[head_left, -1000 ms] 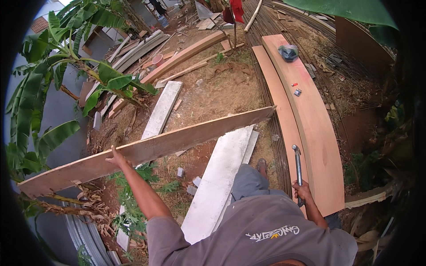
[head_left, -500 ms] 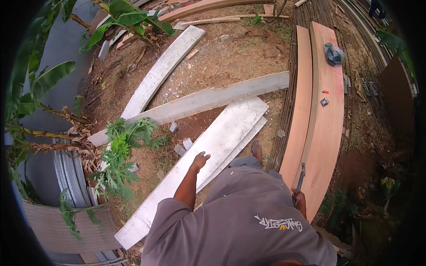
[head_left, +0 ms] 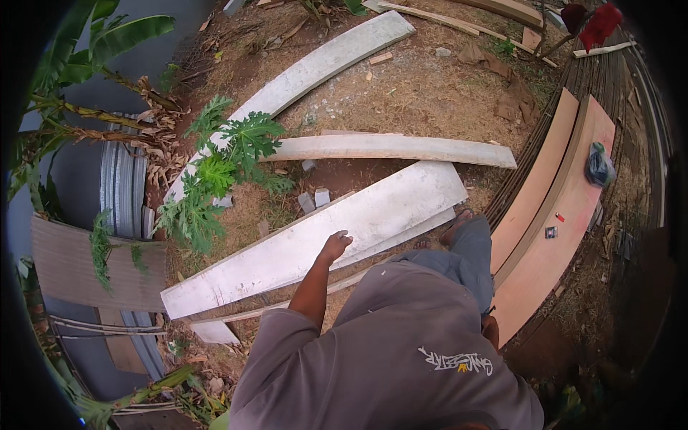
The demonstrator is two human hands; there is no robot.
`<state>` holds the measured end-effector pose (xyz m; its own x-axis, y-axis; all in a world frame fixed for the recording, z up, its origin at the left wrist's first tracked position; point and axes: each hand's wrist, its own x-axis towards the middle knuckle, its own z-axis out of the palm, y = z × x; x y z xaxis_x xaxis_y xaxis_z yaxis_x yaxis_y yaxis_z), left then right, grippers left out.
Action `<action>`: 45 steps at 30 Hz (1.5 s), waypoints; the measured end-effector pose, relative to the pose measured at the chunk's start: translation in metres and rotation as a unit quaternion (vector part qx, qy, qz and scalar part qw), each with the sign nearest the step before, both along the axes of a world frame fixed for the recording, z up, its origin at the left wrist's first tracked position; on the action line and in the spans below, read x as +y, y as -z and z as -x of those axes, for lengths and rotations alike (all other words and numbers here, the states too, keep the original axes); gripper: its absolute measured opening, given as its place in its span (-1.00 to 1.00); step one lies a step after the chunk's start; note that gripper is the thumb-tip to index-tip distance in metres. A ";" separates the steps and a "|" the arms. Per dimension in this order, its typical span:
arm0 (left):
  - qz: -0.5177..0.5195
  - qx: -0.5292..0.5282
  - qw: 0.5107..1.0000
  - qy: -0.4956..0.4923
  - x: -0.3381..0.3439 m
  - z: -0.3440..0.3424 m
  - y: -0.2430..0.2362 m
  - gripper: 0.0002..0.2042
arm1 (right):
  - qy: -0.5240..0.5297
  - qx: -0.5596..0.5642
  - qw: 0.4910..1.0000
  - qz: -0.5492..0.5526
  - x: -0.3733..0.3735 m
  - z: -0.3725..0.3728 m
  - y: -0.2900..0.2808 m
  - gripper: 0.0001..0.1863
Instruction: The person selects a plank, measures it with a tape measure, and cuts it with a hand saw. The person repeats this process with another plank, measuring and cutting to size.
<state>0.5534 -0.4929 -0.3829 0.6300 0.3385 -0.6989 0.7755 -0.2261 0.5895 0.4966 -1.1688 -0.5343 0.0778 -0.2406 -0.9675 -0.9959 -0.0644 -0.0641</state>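
My left hand (head_left: 335, 246) hangs over a wide, whitish board (head_left: 287, 258), thumb and finger apart, with nothing visible in it. Whether it touches the board I cannot tell. My right hand (head_left: 491, 330) is at my right hip beside the reddish planks, mostly hidden by my shirt. A small dark bit shows at its top, where the hammer was seen in its grip a moment earlier; the rest of the hammer is hidden. On the wider reddish plank (head_left: 548, 258) lie a red lighter (head_left: 560, 217), a small dark packet (head_left: 551, 232) and a dark plastic bag (head_left: 600, 166).
A narrower reddish plank (head_left: 539, 172) lies alongside. Beyond the wide board are a narrow grey board (head_left: 401, 147) and a long whitish board (head_left: 322, 63). A leafy green plant (head_left: 215, 175) and grey blocks (head_left: 322, 196) stand nearby. Red cloth (head_left: 600, 27) hangs at the far right.
My view and body have turned, so the boards sit at new angles. My right hand has gone mostly behind my shirt, and the hammer has dropped from sight. I have stepped towards the planks.
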 end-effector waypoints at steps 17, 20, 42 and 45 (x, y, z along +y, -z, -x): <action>0.031 0.102 0.994 0.030 -0.150 -0.243 0.006 -0.44 | 0.176 -0.086 0.972 -0.131 0.012 -0.572 0.061 -0.65; 0.070 0.079 0.985 -0.135 -0.181 -0.310 -0.016 -0.46 | 0.183 -0.079 0.974 -0.108 0.030 -0.648 0.112 -0.68; 0.092 0.241 0.962 -0.090 -0.259 -0.388 0.056 -0.48 | -0.145 -0.216 0.965 0.025 0.008 -0.836 0.336 -0.33; 0.098 0.191 0.973 -0.089 -0.262 -0.423 0.061 -0.48 | -0.158 -0.199 0.967 -0.011 -0.006 -0.837 0.272 -0.38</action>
